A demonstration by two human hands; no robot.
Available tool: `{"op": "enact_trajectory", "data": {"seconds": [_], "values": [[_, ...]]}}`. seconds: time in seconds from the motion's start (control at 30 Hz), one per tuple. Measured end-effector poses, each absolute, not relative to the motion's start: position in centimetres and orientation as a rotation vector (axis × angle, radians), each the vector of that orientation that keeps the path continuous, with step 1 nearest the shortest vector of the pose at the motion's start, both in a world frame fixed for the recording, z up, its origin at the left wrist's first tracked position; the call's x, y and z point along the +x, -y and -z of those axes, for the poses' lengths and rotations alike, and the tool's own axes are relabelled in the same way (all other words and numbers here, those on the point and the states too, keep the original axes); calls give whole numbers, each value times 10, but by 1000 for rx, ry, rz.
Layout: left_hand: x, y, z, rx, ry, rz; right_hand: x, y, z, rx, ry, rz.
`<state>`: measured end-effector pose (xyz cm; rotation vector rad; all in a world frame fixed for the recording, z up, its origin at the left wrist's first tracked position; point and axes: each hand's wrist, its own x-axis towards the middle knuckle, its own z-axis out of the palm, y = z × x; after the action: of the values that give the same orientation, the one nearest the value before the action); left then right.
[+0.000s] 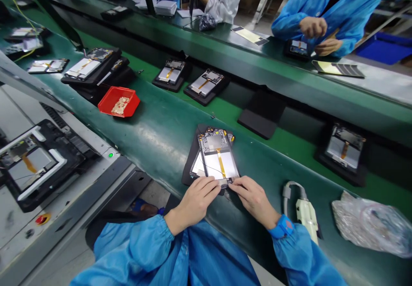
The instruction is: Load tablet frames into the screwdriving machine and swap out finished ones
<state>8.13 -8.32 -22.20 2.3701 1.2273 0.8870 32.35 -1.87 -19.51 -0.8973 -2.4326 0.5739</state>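
Note:
An opened tablet (pixel 222 159) lies tilted on top of another one, which shows at its left and top edges. Its circuit board, pale battery and an orange ribbon cable are exposed. Beneath both is a black foam pad (pixel 189 166). My left hand (pixel 199 196) has its fingers pressed together on the near edge of the upper tablet. At the near right corner, the thumb and fingers of my right hand (pixel 252 198) close in a pinch on that same edge. Whatever small part lies under the fingertips is hidden.
A red bin (pixel 119 101) of small pale pieces stands left, near stacked tablets (pixel 88 67). Beyond run a green conveyor with tablets (pixel 206 84) on pads. At right lie a pale handheld tool (pixel 305 217) and a plastic bag (pixel 370 224). A machine (pixel 48 166) borders the left. Co-workers sit opposite.

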Motion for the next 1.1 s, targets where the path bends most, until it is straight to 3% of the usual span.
{"op": "enact_trajectory", "data": {"seconds": [0.33,0.8,1.0,1.1], "values": [[80,82,223,2347,-1212,-963,325,23,201,-898,2392,-612],[89,88,228,2692,-1364,-684,321,25,199,-948,2404,-440],[90,89,229,2784,-1382,-646,324,17,201,-1630,1944,-855],[88,86,227,2808,-1361,-628,317,11,199,-1767,1948,-1087]]}}
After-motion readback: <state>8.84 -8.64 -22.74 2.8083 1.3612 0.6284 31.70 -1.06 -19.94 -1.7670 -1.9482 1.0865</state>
